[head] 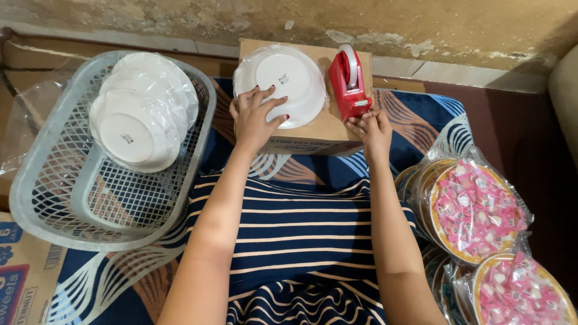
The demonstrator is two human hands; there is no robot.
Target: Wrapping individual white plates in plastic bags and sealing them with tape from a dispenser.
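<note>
A: Grey plastic basket [42,180] at the far left: how many wrapped white bowls does it hold?

B: Three can be counted in the stack of wrapped bowls [141,108], overlapping, undersides up. More may sit beneath; it cannot be told.

A: Moving right, to the cardboard box [313,135]?

B: One more white bowl in clear film [280,84] lies upside down on the box top, toward its left edge. The left hand [256,117] rests flat on it, fingers spread, pressing down and not closed around anything.

A: And the red tape dispenser [349,81]?

B: One unit, standing on the right part of the box top, just beside the bowl. The right hand [373,129] is at the box's near edge, directly under the dispenser's cutter, with fingertips pinched together. They appear to grip the tape end, though the strip itself is too fine to confirm.

A: Step in hand?

B: By judgement, drawing tape to seal the film. The next move calls for a steady pull, a clean tear at the cutter, and the bowl held still.

A: Far right?

B: Two fully visible wrapped plates of pink sweets [475,207], with edges of others beneath.
</note>
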